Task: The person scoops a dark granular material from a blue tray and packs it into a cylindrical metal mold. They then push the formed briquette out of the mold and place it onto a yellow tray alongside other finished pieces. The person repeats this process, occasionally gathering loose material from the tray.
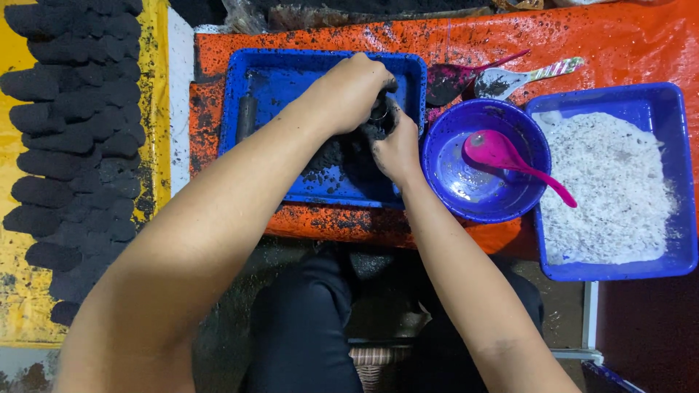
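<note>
Both hands meet over the dark tray (262, 73). The left hand (353, 91) is clenched over a small black mould (380, 110), mostly hidden; the right hand (397, 149) presses black paste (342, 156) beside it, its grip unclear. The bowl (466, 189) holds a pink spoon (510, 160); the right tray (681, 175) holds white powder (611, 189).

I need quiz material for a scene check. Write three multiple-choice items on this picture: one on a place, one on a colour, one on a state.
1. Where does the pink spoon lie?
A. In the round blue bowl
B. In the tray of white powder
C. On the yellow sheet

2. What colour is the sheet under the trays?
A. Green
B. Orange
C. White

3. What are the left hand and right hand doing?
A. Resting apart on the sheet
B. Both holding spoons
C. Closed together on black material over the left blue tray

Answers: 1 A, its scoop sits inside the bowl; 2 B, the orange sheet shows around both trays; 3 C, both hands meet on the dark lump.
</note>
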